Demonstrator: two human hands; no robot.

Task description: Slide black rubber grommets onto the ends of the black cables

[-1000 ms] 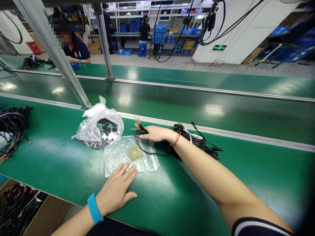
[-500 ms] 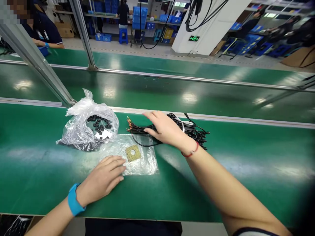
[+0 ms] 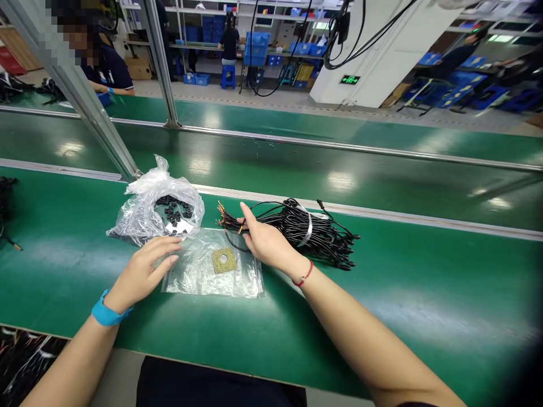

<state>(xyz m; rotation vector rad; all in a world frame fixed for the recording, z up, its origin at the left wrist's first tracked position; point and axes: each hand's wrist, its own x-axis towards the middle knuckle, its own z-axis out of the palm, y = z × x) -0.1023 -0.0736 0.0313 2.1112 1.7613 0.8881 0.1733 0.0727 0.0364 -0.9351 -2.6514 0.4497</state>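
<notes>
My right hand [image 3: 269, 243] is closed around a black cable near its stripped end; a coloured wire tip [image 3: 240, 229] pokes out by the fingers. Behind it lies a bundle of black cables [image 3: 331, 240], bound with a white tie [image 3: 308, 227], its bare orange and yellow wire ends pointing left. My left hand [image 3: 139, 271] holds nothing, fingers apart, at the front of a clear plastic bag [image 3: 131, 213] of small black parts [image 3: 172, 212]. Between the hands, a yellowish square sponge [image 3: 230, 264] with a round hole rests on a flat clear bag [image 3: 190, 278].
A metal post [image 3: 104, 127] rises behind the bag of parts. A pale rail [image 3: 394, 217] edges the green bench [image 3: 424, 271] at the back. Dark cables [image 3: 6, 209] lie at the far left. Across the line sits a person [image 3: 106, 68] in dark clothing.
My right hand has moved left and down from above the bundle to the wire ends, taking a cable. My left hand has moved left and up, off the flat bag. The view has shifted.
</notes>
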